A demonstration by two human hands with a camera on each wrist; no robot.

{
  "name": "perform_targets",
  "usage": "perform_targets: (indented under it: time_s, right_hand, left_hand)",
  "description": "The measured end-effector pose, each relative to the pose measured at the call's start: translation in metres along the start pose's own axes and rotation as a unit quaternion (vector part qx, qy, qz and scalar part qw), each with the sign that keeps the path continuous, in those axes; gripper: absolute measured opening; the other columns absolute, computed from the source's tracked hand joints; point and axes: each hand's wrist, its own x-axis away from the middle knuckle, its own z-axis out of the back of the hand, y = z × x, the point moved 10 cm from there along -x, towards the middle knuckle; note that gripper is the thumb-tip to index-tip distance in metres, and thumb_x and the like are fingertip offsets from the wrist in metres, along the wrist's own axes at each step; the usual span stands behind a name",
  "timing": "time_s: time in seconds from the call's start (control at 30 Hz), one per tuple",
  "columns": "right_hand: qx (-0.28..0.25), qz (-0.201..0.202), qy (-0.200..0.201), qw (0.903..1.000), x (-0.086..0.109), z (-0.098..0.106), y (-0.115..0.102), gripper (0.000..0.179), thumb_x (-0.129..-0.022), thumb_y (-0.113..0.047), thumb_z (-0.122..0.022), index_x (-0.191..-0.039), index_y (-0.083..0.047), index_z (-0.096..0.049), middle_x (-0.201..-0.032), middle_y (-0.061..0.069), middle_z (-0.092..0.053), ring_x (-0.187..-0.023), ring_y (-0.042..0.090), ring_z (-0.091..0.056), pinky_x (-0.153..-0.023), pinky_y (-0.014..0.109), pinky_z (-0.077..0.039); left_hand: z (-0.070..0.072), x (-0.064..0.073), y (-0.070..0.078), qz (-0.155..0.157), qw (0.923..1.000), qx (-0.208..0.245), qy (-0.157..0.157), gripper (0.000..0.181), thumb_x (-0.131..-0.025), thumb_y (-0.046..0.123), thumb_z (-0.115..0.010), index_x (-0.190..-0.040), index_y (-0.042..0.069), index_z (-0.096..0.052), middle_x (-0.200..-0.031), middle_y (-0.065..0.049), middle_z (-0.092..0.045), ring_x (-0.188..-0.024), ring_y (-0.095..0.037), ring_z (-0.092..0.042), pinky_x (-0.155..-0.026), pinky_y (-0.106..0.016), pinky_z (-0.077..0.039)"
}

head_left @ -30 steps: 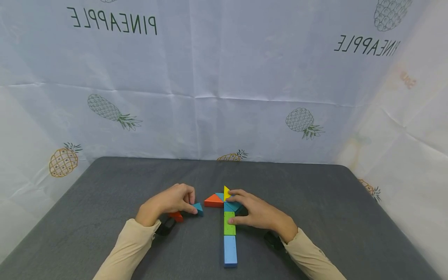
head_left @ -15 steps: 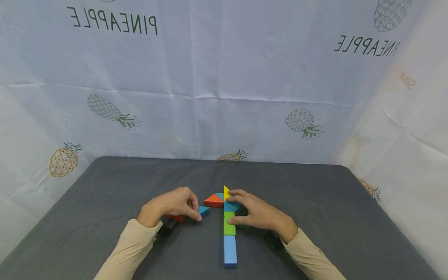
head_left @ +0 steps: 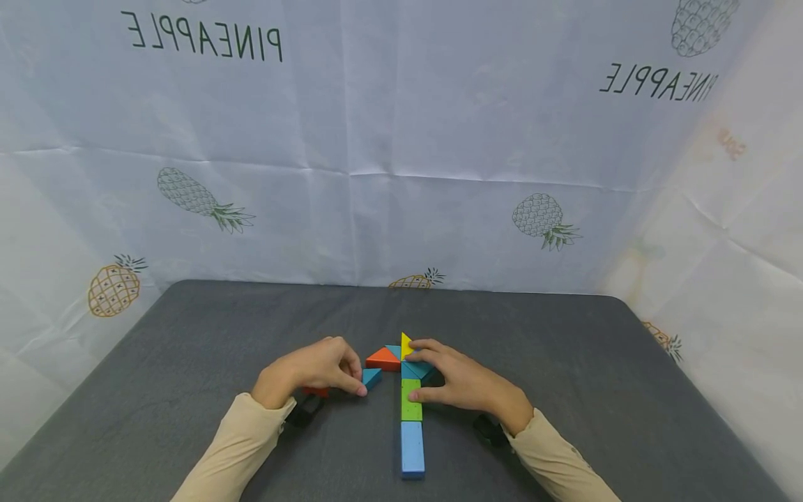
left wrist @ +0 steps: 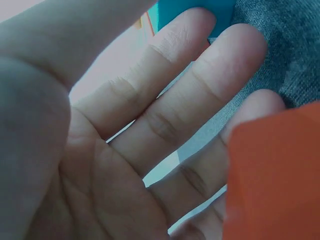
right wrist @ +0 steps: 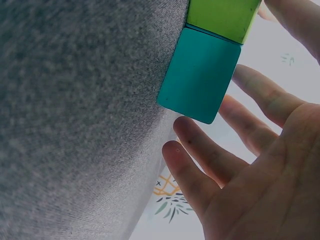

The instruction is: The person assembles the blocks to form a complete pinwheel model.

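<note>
My left hand (head_left: 316, 369) pinches a small blue triangular block (head_left: 371, 377) between thumb and forefinger, just left of a row of coloured blocks. In the left wrist view, a teal block face (left wrist: 225, 15) shows at the fingertips. My right hand (head_left: 461, 376) lies along the row's right side with its fingers spread, touching the yellow triangular block (head_left: 406, 345) and the green block (head_left: 411, 408). Blue-teal triangular blocks (head_left: 410, 369) sit between these two, partly under the fingers. A light blue rectangular block (head_left: 413, 450) forms the near end. A red-orange triangular block (head_left: 383, 359) adjoins the row's left.
Another red-orange block (head_left: 316, 392) lies under my left wrist; its orange face (left wrist: 277, 170) looms large in the left wrist view. The grey table (head_left: 188, 418) ends at a hanging cloth (head_left: 376, 209) printed with pineapples.
My left hand has moved right with the blue triangular block, turning it and bringing it nearer the row. The right hand has stayed still.
</note>
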Motion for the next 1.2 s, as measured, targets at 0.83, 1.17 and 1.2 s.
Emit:
perform_targets:
  time_s: [0.83,1.17,1.2]
  right_hand:
    - [0.006,-0.003,0.004,1.0000,0.000,0.000,0.000,0.064,-0.089,-0.053,-0.068,-0.142,-0.020,-0.054,-0.157,-0.001,-0.036,-0.144,0.028,-0.038,-0.112,0.053,-0.038]
    - [0.001,0.000,0.002,1.0000,0.000,0.000,0.000,0.065,-0.089,-0.054,-0.068,-0.142,-0.019,-0.054,-0.158,-0.001,-0.036,-0.144,0.027,-0.038,-0.112,0.053,-0.038]
    - [0.000,0.000,0.001,1.0000,0.000,0.000,0.000,0.065,-0.089,-0.054,-0.068,-0.142,-0.019,-0.054,-0.158,-0.001,-0.035,-0.144,0.027,-0.038,-0.112,0.053,-0.038]
  left_hand:
    - [0.003,-0.005,0.011,-0.035,0.9986,-0.017,0.034,0.025,-0.082,0.017,-0.082,-0.100,0.009,-0.065,-0.068,0.005,-0.066,-0.061,-0.005,-0.056,-0.063,-0.022,-0.048]
    - [-0.001,-0.009,0.016,-0.042,0.9975,-0.031,0.047,0.022,-0.082,0.017,-0.082,-0.094,0.011,-0.064,-0.067,0.007,-0.063,-0.062,-0.008,-0.055,-0.063,-0.024,-0.047]
    - [-0.001,-0.009,0.016,-0.040,0.9975,-0.033,0.048,0.022,-0.082,0.017,-0.082,-0.094,0.011,-0.064,-0.067,0.007,-0.063,-0.062,-0.008,-0.056,-0.063,-0.025,-0.047]
